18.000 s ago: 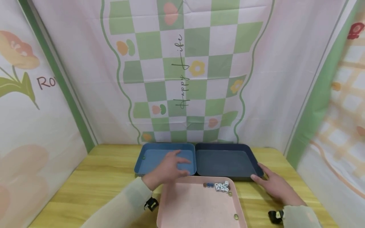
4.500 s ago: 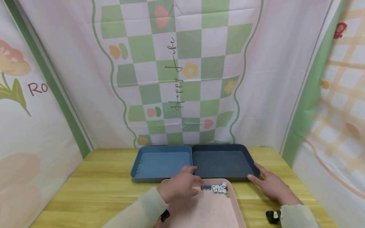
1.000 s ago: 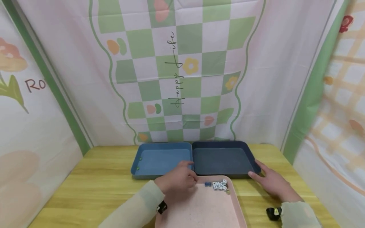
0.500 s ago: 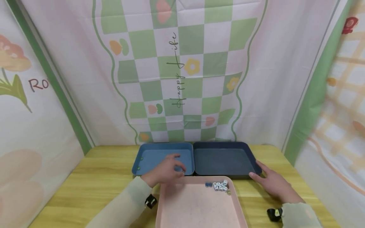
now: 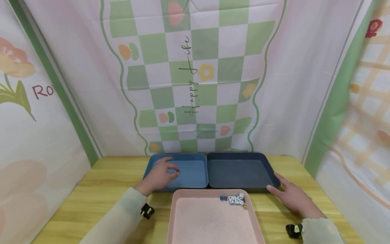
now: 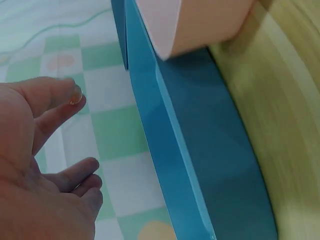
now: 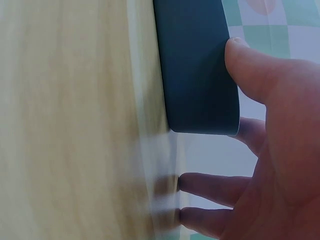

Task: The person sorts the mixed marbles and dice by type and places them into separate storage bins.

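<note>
My left hand [image 5: 160, 174] is over the blue tray [image 5: 195, 156], its thumb and index finger pinching a small round amber-tinted marble [image 6: 76, 95]. The other fingers of that hand are spread apart. Whatever lies at the left end of the blue tray is covered by the hand. At the near right corner of the dark navy tray [image 5: 237, 156], my right hand [image 5: 294, 198] rests with thumb and index finger on either side of the corner. Its remaining fingers extend toward the table in the right wrist view.
A pink tray [image 5: 210, 220] stands in front of the two trays. Near its far right corner sit several white dice [image 5: 235, 200], two small blue pieces [image 5: 223, 198] and a yellow-green marble [image 5: 245, 207]. A patterned curtain [image 5: 201, 84] hangs behind the wooden table [image 5: 115, 173].
My left hand has moved left from the pink tray to over the blue tray with the marble. The brownish piece beside the blue ones has left the pink tray. My right hand stays put.
</note>
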### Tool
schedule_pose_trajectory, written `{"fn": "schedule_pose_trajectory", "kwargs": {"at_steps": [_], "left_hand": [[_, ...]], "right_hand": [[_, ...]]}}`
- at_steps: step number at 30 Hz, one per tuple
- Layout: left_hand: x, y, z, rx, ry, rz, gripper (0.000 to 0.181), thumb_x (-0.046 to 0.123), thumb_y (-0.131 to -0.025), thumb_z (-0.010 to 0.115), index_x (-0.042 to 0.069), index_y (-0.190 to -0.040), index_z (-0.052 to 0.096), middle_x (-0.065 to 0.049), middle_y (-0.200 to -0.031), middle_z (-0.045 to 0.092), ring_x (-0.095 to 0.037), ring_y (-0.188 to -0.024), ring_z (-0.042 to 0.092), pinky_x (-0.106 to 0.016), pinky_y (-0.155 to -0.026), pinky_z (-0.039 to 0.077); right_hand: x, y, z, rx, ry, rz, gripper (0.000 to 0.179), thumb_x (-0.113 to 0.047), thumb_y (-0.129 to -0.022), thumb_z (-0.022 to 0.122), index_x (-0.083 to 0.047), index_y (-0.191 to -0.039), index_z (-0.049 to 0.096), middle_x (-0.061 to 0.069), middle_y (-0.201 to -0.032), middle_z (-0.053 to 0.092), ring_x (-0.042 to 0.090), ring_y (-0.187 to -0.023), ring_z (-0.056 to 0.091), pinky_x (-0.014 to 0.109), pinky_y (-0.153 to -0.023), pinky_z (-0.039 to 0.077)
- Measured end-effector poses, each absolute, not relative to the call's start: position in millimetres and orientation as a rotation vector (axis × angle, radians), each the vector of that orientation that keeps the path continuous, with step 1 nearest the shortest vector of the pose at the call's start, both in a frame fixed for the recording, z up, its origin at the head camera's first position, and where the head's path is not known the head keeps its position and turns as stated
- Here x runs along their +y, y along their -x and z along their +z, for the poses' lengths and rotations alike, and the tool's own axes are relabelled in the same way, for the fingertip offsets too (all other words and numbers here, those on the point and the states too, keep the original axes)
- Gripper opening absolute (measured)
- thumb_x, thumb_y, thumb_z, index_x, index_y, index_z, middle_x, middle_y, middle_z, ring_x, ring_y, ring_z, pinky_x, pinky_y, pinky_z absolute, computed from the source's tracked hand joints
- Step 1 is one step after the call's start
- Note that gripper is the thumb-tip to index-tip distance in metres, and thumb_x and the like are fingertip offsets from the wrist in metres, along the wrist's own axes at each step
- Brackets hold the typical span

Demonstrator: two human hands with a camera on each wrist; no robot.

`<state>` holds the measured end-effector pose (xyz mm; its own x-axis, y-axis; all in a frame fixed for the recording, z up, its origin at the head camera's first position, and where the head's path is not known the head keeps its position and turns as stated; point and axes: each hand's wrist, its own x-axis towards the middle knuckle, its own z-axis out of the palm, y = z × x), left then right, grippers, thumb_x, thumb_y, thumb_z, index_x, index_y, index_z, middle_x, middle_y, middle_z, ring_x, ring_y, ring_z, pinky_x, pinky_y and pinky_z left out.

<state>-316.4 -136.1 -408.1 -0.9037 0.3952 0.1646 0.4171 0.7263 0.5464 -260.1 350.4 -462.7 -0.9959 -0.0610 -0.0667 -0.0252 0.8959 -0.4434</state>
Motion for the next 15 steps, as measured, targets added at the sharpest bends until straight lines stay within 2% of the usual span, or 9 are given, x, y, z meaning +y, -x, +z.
{"fn": "schedule_pose_trajectory", "kwargs": {"at_steps": [3,7,12,15], "left_hand": [[-145,319,-407,-2.867,0.609,-0.854,0.013,0.019,-0.095,0.070,0.014,-0.103,0.079,-0.011,-0.123,0.066,-0.039,-0.140,0.032,-0.061,-0.109,0.028],[-158,321,-406,-2.849,0.558,-0.786,0.013,0.018,-0.094,0.071,0.013,-0.102,0.079,-0.005,-0.109,0.072,-0.039,-0.138,0.036,-0.059,-0.109,0.030],[-175,324,-405,-2.836,0.529,-0.747,0.014,0.016,-0.094,0.070,0.010,-0.103,0.079,-0.010,-0.111,0.071,-0.042,-0.137,0.037,-0.059,-0.108,0.031],[-185,326,-406,-2.838,0.524,-0.722,0.015,0.016,-0.094,0.070,0.009,-0.104,0.078,-0.016,-0.120,0.067,-0.044,-0.135,0.038,-0.059,-0.108,0.032]], "right_hand": [[350,260,-463,2.977,0.065,-0.700,0.094,-0.065,-0.099,0.042,0.004,-0.157,0.015,0.043,-0.138,0.040,0.064,-0.121,0.040,0.076,-0.087,0.036],[351,261,-465,2.987,0.068,-0.699,0.094,-0.066,-0.099,0.041,0.004,-0.157,0.015,0.043,-0.138,0.039,0.064,-0.121,0.039,0.075,-0.087,0.036],[352,261,-466,2.991,0.069,-0.695,0.095,-0.067,-0.098,0.041,0.004,-0.157,0.015,0.043,-0.139,0.038,0.064,-0.121,0.039,0.075,-0.088,0.036],[352,261,-467,2.986,0.064,-0.689,0.095,-0.066,-0.098,0.041,0.004,-0.156,0.016,0.043,-0.139,0.039,0.064,-0.121,0.040,0.075,-0.088,0.037]]}}
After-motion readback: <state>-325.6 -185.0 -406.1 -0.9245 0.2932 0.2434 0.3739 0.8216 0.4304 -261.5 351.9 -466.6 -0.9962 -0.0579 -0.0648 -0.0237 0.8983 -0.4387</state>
